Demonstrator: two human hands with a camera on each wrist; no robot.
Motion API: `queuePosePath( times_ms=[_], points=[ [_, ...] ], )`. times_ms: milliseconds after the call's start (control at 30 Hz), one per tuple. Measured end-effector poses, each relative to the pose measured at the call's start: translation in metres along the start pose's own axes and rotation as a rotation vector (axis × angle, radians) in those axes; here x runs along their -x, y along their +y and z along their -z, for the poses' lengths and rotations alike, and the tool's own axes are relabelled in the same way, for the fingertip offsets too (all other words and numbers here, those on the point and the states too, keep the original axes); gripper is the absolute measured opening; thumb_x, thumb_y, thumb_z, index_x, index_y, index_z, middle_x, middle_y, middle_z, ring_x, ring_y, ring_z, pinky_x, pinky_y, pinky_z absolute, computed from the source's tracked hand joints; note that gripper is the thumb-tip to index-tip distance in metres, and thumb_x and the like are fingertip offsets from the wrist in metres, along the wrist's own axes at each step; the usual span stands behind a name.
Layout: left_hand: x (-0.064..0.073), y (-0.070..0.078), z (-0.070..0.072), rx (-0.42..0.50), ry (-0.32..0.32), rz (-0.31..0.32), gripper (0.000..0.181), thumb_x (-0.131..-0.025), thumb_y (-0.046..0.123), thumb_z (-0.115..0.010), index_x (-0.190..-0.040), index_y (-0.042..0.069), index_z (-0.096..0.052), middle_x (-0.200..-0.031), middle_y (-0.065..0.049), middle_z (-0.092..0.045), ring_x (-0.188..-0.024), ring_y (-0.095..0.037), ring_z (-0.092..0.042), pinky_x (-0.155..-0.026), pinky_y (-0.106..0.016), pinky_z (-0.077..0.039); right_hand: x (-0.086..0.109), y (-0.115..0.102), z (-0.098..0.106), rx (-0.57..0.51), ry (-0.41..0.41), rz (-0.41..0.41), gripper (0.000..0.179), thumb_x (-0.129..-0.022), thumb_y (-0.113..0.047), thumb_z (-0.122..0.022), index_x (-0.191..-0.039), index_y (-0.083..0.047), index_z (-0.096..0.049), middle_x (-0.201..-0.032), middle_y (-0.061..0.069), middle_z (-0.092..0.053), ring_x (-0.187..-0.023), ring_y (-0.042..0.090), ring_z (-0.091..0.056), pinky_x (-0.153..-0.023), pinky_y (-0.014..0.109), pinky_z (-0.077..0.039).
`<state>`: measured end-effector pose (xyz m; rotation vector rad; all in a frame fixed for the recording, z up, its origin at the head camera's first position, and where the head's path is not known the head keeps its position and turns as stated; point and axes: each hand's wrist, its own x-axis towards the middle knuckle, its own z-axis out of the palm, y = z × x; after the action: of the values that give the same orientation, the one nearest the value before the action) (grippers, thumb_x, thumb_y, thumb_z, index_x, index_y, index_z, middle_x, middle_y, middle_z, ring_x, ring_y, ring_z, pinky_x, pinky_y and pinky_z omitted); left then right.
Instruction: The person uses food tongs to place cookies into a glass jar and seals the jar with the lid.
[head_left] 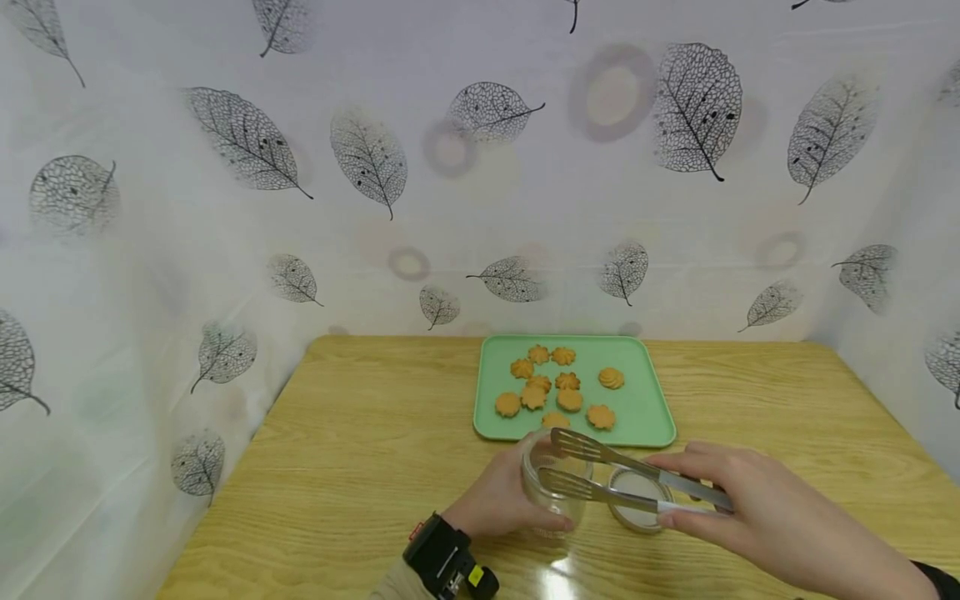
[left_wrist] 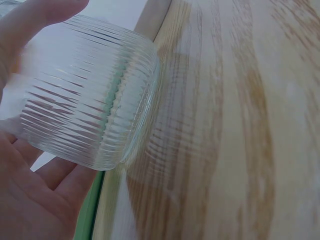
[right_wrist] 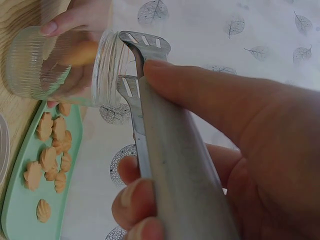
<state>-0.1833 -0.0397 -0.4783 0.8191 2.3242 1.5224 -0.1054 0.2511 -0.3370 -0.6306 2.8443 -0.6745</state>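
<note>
My left hand (head_left: pixel 495 498) holds a clear ribbed glass jar (left_wrist: pixel 95 95), its fingers and thumb around the sides. The jar stands a little tilted just in front of the tray. Inside it, a blurred golden-brown cookie (right_wrist: pixel 82 53) shows through the glass. My right hand (head_left: pixel 757 504) grips metal tongs (head_left: pixel 637 501) with slotted tips, thumb on one arm and fingers on the other. The tongs' arms are spread apart at the jar's mouth, with nothing between the tips.
Behind the jar lies a light green tray (head_left: pixel 645 417) with several golden-brown cookies (head_left: pixel 601 417) on it. A round lid (head_left: pixel 634 485) with a pale centre rests on the wooden table (head_left: pixel 360 467), right of the jar. A leaf-patterned curtain (head_left: pixel 480 192) closes off the back and sides.
</note>
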Motion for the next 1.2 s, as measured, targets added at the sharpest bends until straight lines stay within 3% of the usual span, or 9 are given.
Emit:
queuePosePath(
  times_ms=[167,300,467,600,733,867,967,1067,1200],
  points=[
    [0.001,0.000,0.000,0.033,-0.011,-0.029,0.091,-0.066,0.034,-0.095,-0.144,0.033,-0.048,-0.136,0.003,-0.064,-0.123,-0.012,-0.059,-0.105,-0.034,-0.050,0.000,0.000,-0.001,0.002,0.010,0.003,0.062,-0.088,-0.063,-0.062,-0.137,-0.025,-0.066,-0.107,-0.015,-0.065,-0.080,-0.004,-0.052,-0.060,0.025,-0.048],
    [0.001,0.002,0.000,0.015,0.001,-0.025,0.094,-0.065,0.034,-0.096,-0.146,0.032,-0.048,-0.135,0.004,-0.064,-0.121,-0.012,-0.060,-0.101,-0.032,-0.053,0.002,0.004,0.001,-0.050,0.077,0.013,0.054,-0.090,-0.053,-0.068,-0.135,-0.024,-0.067,-0.107,-0.012,-0.067,-0.077,-0.003,-0.053,-0.059,0.024,-0.048],
    [0.000,0.002,0.000,0.005,0.004,-0.040,0.089,-0.065,0.030,-0.096,-0.143,0.023,-0.052,-0.135,0.002,-0.064,-0.125,-0.016,-0.058,-0.107,-0.036,-0.049,-0.002,0.021,0.011,-0.126,0.180,-0.065,0.053,-0.093,-0.037,-0.072,-0.140,-0.015,-0.064,-0.112,0.002,-0.069,-0.065,0.004,-0.052,-0.050,0.025,-0.044],
    [0.000,0.001,0.000,0.016,-0.002,-0.055,0.083,-0.066,0.027,-0.095,-0.138,0.020,-0.056,-0.136,0.000,-0.064,-0.127,-0.017,-0.057,-0.108,-0.038,-0.047,-0.013,0.041,0.009,-0.055,0.212,-0.140,0.062,-0.091,-0.046,-0.071,-0.141,-0.010,-0.064,-0.109,0.006,-0.071,-0.061,0.008,-0.050,-0.048,0.027,-0.041],
    [0.000,0.001,0.000,0.013,-0.006,-0.051,0.083,-0.066,0.027,-0.095,-0.138,0.019,-0.056,-0.136,0.001,-0.064,-0.128,-0.016,-0.057,-0.109,-0.038,-0.047,-0.026,0.061,-0.005,0.030,0.198,-0.178,0.069,-0.087,-0.056,-0.071,-0.135,-0.007,-0.068,-0.103,0.005,-0.073,-0.071,0.013,-0.054,-0.052,0.029,-0.040],
    [0.000,0.001,0.000,0.009,-0.009,-0.050,0.084,-0.066,0.027,-0.095,-0.139,0.018,-0.055,-0.135,0.002,-0.064,-0.127,-0.016,-0.057,-0.109,-0.038,-0.046,-0.037,0.073,-0.020,0.050,0.161,-0.181,0.070,-0.087,-0.055,-0.072,-0.132,-0.001,-0.069,-0.099,0.008,-0.075,-0.082,0.021,-0.063,-0.058,0.033,-0.046],
    [0.000,0.000,0.000,0.004,-0.004,-0.050,0.085,-0.066,0.028,-0.096,-0.139,0.020,-0.055,-0.135,0.002,-0.064,-0.127,-0.015,-0.057,-0.108,-0.037,-0.047,-0.043,0.077,-0.028,0.057,0.148,-0.195,0.070,-0.088,-0.052,-0.072,-0.132,0.002,-0.067,-0.083,0.003,-0.070,-0.074,0.019,-0.060,-0.055,0.033,-0.044],
    [-0.001,0.000,0.000,0.006,0.000,-0.050,0.085,-0.065,0.028,-0.096,-0.140,0.023,-0.055,-0.135,0.003,-0.064,-0.127,-0.014,-0.057,-0.108,-0.036,-0.048,-0.049,0.078,-0.035,0.070,0.154,-0.211,0.068,-0.088,-0.049,-0.073,-0.133,0.002,-0.067,-0.067,-0.004,-0.056,-0.061,0.013,-0.049,-0.050,0.028,-0.036],
    [-0.002,0.001,0.000,0.010,0.001,-0.053,0.086,-0.065,0.028,-0.096,-0.140,0.025,-0.053,-0.136,0.002,-0.064,-0.126,-0.013,-0.057,-0.108,-0.036,-0.048,-0.055,0.080,-0.041,0.068,0.152,-0.224,0.065,-0.089,-0.046,-0.073,-0.131,0.003,-0.067,-0.063,-0.004,-0.047,-0.053,0.010,-0.041,-0.046,0.026,-0.032]
  ],
)
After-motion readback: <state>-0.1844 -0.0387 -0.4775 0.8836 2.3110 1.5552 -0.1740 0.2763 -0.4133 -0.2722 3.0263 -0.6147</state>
